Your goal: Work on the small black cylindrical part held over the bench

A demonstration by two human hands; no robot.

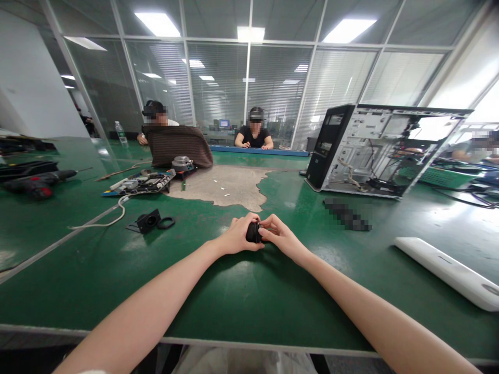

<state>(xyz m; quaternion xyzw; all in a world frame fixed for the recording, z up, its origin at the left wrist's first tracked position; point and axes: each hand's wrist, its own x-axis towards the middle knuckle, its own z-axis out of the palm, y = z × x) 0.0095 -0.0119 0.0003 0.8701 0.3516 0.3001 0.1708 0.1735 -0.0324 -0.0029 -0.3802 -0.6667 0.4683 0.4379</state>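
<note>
Over the middle of the green table point(241, 296), my left hand point(237, 236) is wrapped round a small black object point(253, 232). The fingertips of my right hand point(278, 236) pinch the right side of that same object. What the object is cannot be made out. To the left on the tabletop lie a black part with a round opening point(148, 221) and a black ring point(166, 223).
An open computer case point(331, 150) stands at the back right. A white bar-shaped device point(444, 267) lies at the right. Circuit boards point(136, 183), a cable and a power drill point(37, 184) are at the left. Two people sit across the table.
</note>
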